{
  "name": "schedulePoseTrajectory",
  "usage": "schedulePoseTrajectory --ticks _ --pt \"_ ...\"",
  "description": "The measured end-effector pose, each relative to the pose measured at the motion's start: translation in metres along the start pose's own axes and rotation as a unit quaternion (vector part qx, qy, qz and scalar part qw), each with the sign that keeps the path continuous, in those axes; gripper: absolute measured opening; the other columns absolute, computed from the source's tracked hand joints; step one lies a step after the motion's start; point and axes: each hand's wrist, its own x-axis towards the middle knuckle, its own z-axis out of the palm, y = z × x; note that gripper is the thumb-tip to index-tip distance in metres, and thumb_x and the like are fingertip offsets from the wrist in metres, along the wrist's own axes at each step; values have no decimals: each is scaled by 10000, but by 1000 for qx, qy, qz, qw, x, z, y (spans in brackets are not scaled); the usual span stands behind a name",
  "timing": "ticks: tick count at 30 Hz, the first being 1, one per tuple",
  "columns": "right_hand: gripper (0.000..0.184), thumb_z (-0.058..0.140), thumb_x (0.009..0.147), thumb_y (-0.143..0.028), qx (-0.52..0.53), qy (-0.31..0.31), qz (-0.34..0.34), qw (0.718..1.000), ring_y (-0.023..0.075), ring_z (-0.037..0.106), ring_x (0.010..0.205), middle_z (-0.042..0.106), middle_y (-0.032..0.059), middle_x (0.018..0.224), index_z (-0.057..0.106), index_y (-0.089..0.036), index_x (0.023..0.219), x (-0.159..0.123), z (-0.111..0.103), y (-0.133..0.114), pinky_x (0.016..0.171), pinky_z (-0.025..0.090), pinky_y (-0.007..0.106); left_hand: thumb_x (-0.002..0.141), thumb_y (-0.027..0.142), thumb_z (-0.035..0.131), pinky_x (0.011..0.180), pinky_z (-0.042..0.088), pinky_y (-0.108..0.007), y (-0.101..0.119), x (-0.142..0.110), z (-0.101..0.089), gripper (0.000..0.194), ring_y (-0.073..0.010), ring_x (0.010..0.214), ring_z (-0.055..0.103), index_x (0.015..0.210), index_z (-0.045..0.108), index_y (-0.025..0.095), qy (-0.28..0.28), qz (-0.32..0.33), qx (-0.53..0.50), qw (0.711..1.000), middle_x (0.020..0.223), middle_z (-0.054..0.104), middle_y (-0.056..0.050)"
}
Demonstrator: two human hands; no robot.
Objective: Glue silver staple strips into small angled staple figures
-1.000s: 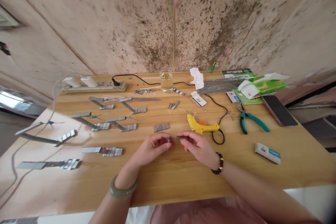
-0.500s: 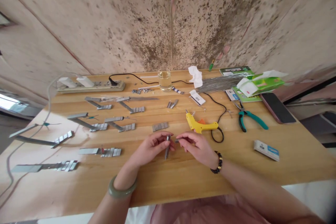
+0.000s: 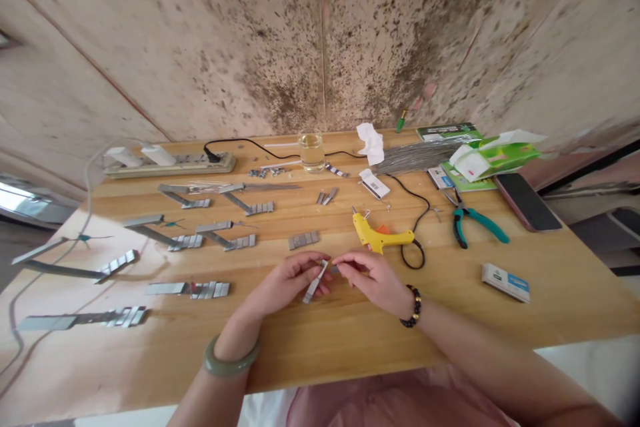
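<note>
Fingers of the left hand [image 3: 287,285] pinch a strip [image 3: 315,283], now slanted; the right hand [image 3: 377,280] pinches a small piece [image 3: 335,269].

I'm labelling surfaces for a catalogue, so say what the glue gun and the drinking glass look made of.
Glue gun: probably hard plastic, smooth yellow with an orange trigger.

Glass: clear, glossy glass or plastic; the pale yellowish liquid shows through.

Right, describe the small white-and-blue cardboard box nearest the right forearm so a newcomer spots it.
On the right side of the light wooden table, find the pliers with teal handles. The small white-and-blue cardboard box lies on bare wood between them and the table's near edge. Its lookalike sits farther back, beside the green plastic tissue pack.
</note>
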Motion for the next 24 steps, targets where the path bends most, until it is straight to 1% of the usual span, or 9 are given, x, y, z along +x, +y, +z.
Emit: schedulePoseTrajectory --ticks 4,8,11,14,17,19,21,24 --pt "206 518 908 -303 -27 -2 -9 1000 103 575 643 658 26 811 680 -182 946 -1 -1 -1 595 460 223 848 425 598 633 524 -257 0 -1 -1 381 -162 727 669 1077 587 122 -9 -4 20 1000 836 697 -81" --pt "197 512 915 -294 -67 -5 -12 998 115 589 683 663 25 820 674 -186 947 -1 0 -1 610 458 229 795 388 668 651 522 -256 0 -2 -2 353 -138 681 645 1028 619 127 1 -1 43 999 747 690 -48" --pt "179 515 916 -277 -100 1 -33 994 123 589 715 661 23 825 669 -188 942 0 0 2 620 455 231 775 392 681 648 527 -267 -3 -3 -6 328 -135 649 633 971 640 132 29 5 59 998 714 686 -35" --pt "161 521 916 -258 -142 1 -63 988 130 590 736 653 30 844 661 -188 955 -1 0 5 644 466 237 777 376 674 634 513 -251 -6 -3 -12 287 -134 640 623 927 672 132 80 27 100 991 700 691 -36" --pt "153 512 919 -217 -198 -24 -101 975 146 605 825 662 44 907 643 -187 992 -2 1 9 760 482 270 764 340 682 637 501 -237 -8 -3 -15 229 -140 678 626 879 698 143 143 58 155 976 754 707 -44" --pt "150 513 917 -203 -242 -41 -118 962 162 607 874 670 52 938 637 -184 998 -3 2 11 802 480 293 752 314 687 655 502 -237 -8 -3 -15 190 -146 707 632 851 704 153 170 77 187 965 789 712 -45" --pt "143 519 914 -200 -289 -55 -131 947 174 599 886 670 58 947 638 -178 990 -3 2 12 809 478 306 748 290 685 674 508 -240 -9 -1 -14 152 -152 730 638 821 704 158 172 96 211 957 803 709 -46" --pt "139 516 917 -196 -350 -77 -154 921 186 572 893 663 62 928 644 -172 966 -2 2 13 848 462 335 769 246 654 697 512 -248 -10 2 -11 99 -160 763 642 804 701 166 147 124 258 947 826 702 -53"
